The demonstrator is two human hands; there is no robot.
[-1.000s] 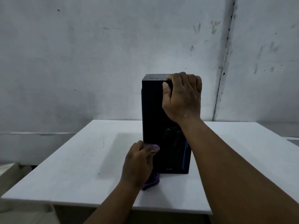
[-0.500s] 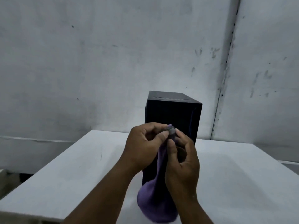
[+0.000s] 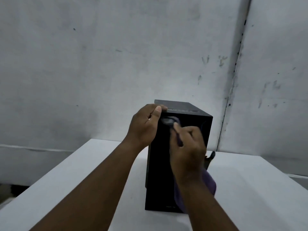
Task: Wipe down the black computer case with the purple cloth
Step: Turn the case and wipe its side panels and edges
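Observation:
The black computer case (image 3: 158, 177) stands upright in the middle of the white table (image 3: 250, 194), its narrow front face toward me. My left hand (image 3: 145, 125) is at the case's top left corner, fingers curled over the top edge and thumb along it. My right hand (image 3: 188, 150) grips the purple cloth (image 3: 210, 182) against the upper front face. One end of the cloth bunches up near my left thumb, and the rest hangs below my right wrist. My right hand is blurred.
A small dark object (image 3: 210, 157), perhaps a cable, pokes out behind the case on its right side. A stained grey wall (image 3: 116, 64) with a vertical seam rises right behind the table. The table's near and left edges drop to the floor.
Half a second ago both hands held the cloth up in front of the case. My left hand has since gone to the case's top left corner, and my right hand brought the cloth to the front face.

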